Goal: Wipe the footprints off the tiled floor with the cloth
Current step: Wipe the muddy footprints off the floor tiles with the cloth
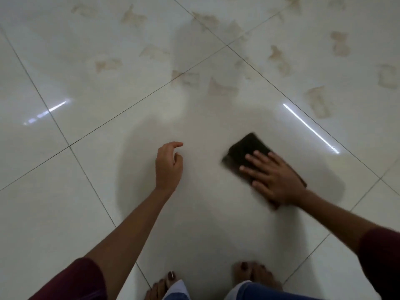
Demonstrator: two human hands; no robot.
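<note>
My right hand (275, 180), fingers spread flat, presses the dark folded rectangular cloth (244, 151) onto the glossy white tiled floor (86, 180). The cloth's long axis runs from far-left to near-right. My left hand (168, 167) hovers with loosely curled fingers holding nothing; brownish footprints (220, 87) lie beyond.

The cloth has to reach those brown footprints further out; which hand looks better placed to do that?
The right hand, probably. It already presses flat on the dark cloth, and footprints lie just ahead. The left hand hovers loosely curled, holding nothing.

one cloth (244, 152), two hands, many footprints (223, 87)
</note>
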